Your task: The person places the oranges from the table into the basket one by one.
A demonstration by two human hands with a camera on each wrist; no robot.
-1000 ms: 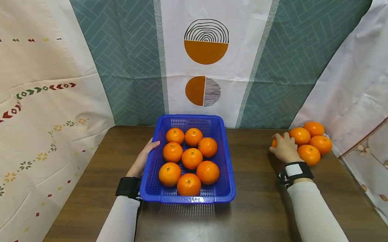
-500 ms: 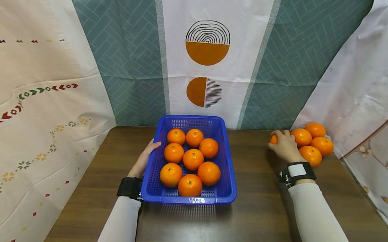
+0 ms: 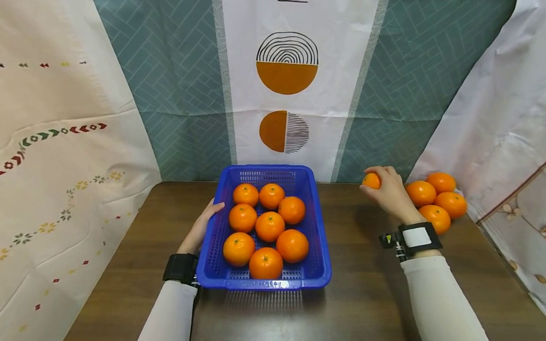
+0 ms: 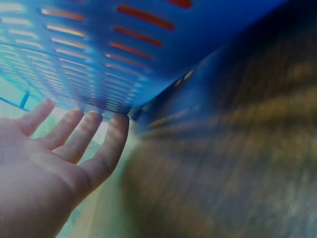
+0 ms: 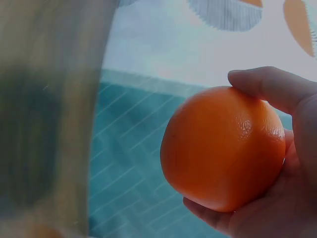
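My right hand (image 3: 391, 194) holds an orange (image 3: 372, 181) above the table, left of the other loose oranges. In the right wrist view, thumb and fingers curl round the orange (image 5: 223, 148). My left hand (image 3: 200, 228) lies along the left side of a blue plastic basket (image 3: 320, 236), one digit at its rim. In the left wrist view, the nearly straight fingers (image 4: 111, 144) touch the slotted outer wall (image 4: 133, 64) with their tips. Inside the basket sit several oranges (image 3: 269, 226), with spaces at its back and right side.
Several more oranges (image 3: 450, 204) are grouped at the table's back right, close to the light curtain (image 3: 513, 154). A patterned cloth (image 3: 178, 107) hangs behind the wooden table (image 3: 353, 311). More cloth (image 3: 56, 178) covers the left side.
My right hand has lifted the orange off the table beside the group and moved it leftward. My left hand and the basket stay in place.
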